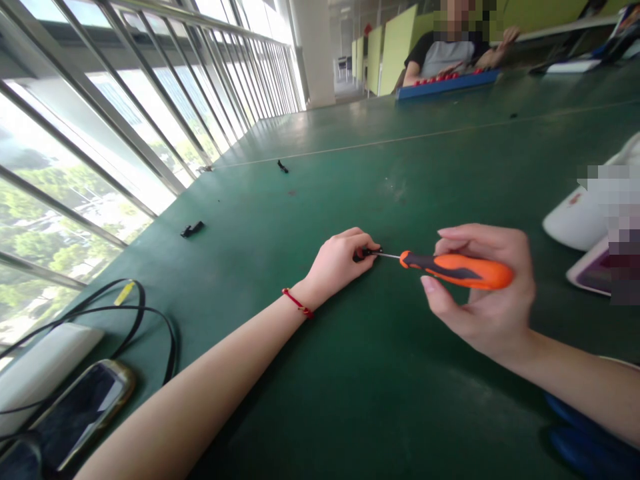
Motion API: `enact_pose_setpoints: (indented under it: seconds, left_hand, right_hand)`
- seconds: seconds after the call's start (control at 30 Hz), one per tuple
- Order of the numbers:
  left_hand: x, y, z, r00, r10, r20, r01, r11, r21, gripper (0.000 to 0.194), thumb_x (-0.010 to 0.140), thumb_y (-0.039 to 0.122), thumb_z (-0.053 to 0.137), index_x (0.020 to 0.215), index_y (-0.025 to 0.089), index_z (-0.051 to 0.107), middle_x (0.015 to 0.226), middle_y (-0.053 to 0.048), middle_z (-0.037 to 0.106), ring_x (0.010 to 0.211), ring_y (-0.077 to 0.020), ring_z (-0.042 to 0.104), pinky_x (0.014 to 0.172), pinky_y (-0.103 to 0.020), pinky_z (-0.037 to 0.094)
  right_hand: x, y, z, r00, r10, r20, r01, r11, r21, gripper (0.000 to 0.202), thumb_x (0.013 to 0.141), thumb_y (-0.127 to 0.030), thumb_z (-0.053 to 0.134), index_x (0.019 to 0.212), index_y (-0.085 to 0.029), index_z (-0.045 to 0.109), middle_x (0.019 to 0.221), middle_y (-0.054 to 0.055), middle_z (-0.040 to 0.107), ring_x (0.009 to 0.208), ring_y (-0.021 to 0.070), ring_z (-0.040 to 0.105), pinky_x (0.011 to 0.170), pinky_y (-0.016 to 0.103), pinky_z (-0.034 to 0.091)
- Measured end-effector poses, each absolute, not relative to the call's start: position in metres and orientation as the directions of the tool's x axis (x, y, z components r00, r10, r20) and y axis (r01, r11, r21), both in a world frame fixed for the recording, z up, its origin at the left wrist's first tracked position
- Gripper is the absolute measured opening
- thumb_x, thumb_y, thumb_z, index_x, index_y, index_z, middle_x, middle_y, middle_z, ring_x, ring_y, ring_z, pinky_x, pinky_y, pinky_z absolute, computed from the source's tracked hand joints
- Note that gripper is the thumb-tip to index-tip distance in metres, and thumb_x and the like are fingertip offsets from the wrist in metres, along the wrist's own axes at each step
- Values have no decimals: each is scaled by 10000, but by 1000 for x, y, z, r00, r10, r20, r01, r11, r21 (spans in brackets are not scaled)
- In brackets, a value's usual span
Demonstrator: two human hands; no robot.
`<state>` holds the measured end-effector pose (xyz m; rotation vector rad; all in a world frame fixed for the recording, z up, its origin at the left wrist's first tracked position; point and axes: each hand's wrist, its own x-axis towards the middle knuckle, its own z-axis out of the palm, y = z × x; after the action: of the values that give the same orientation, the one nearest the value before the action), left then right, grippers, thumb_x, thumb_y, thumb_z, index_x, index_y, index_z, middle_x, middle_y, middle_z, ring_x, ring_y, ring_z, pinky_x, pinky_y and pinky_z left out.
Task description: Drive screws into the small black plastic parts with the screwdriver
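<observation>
My left hand (pixel 340 257), with a red cord bracelet (pixel 299 303) at the wrist, is closed on a small black part (pixel 367 253) low over the table. A dark reddish spot shows on that part, and the fingers hide much of it. In my right hand (pixel 500 313) an orange and black screwdriver (pixel 460 268) lies loosely, its butt end near the palm. The thumb and fingers curve around the handle with a gap between thumb and grip. Its thin metal shaft points left, with the tip at the black part.
Two small black pieces (pixel 193 229) (pixel 283 166) lie on the green table (pixel 310 387). At the lower left are a phone (pixel 75 413), a white box (pixel 50 360) and black cables (pixel 173 333). White objects (pixel 580 217) stand right. Across the table, a person sits behind a blue tray (pixel 445 85).
</observation>
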<state>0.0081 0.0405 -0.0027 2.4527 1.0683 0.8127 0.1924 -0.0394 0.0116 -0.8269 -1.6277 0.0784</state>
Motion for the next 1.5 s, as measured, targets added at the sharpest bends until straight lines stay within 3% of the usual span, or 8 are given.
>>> enact_pose_setpoints:
  seconds: [0.17, 0.37, 0.53, 0.7, 0.9, 1.1, 1.27, 1.5]
  left_hand:
    - [8, 40, -3, 551, 748, 369, 544, -658, 521, 148, 774, 150, 553, 866, 167, 667, 908, -25, 635, 719, -101, 583, 683, -219, 486]
    - [8, 40, -3, 550, 750, 367, 552, -657, 513, 145, 781, 164, 552, 869, 167, 668, 900, -26, 633, 716, -105, 579, 671, -218, 486]
    - [8, 40, -3, 551, 749, 368, 547, -657, 519, 140, 781, 167, 553, 863, 166, 667, 903, -25, 634, 719, -105, 581, 680, -219, 487]
    - [9, 41, -3, 551, 748, 370, 554, -659, 509, 139, 781, 169, 555, 863, 167, 667, 897, -26, 634, 720, -107, 580, 675, -218, 485]
    - [8, 41, -3, 551, 747, 371, 547, -659, 516, 137, 775, 159, 557, 858, 163, 667, 893, -24, 631, 713, -103, 579, 679, -215, 485]
    - [9, 40, -3, 545, 752, 371, 553, -655, 516, 141, 773, 161, 560, 860, 166, 669, 883, -21, 629, 711, -104, 577, 677, -216, 485]
    - [9, 41, -3, 547, 750, 373, 544, -656, 522, 148, 771, 152, 557, 865, 166, 670, 901, -23, 632, 712, -102, 575, 681, -215, 485]
    - [8, 41, -3, 550, 751, 365, 550, -655, 518, 149, 775, 159, 556, 870, 164, 671, 894, -23, 630, 719, -106, 576, 675, -218, 480]
  right_hand:
    - [193, -41, 14, -136, 596, 792, 529, 719, -450, 241, 726, -169, 648, 938, -266, 586, 567, -52, 520, 480, 122, 499, 557, 321, 468]
    - [191, -40, 12, 9, 531, 847, 463, 749, -474, 441, 668, -161, 670, 1082, -252, 548, 900, 32, 558, 690, 159, 571, 575, 316, 505]
    - [192, -41, 16, -160, 571, 805, 544, 731, -411, 235, 725, -166, 637, 930, -263, 578, 606, -45, 542, 485, 118, 499, 584, 334, 475]
    - [192, -41, 13, -11, 545, 838, 506, 726, -466, 409, 679, -153, 662, 1056, -276, 560, 858, 22, 589, 680, 167, 581, 598, 333, 502]
    - [192, -41, 13, -143, 588, 796, 532, 724, -439, 276, 717, -143, 646, 962, -256, 586, 605, -35, 553, 517, 128, 518, 527, 306, 458]
    - [192, -40, 12, -22, 544, 839, 466, 748, -472, 442, 676, -127, 666, 1087, -242, 552, 861, 29, 560, 690, 154, 568, 585, 302, 500]
    - [195, -41, 13, -139, 596, 791, 545, 713, -441, 276, 716, -149, 649, 966, -246, 583, 571, -47, 522, 517, 126, 505, 580, 313, 470]
    - [192, -40, 13, -28, 558, 829, 476, 737, -480, 452, 677, -134, 671, 1096, -246, 548, 808, 15, 557, 652, 151, 559, 571, 309, 492]
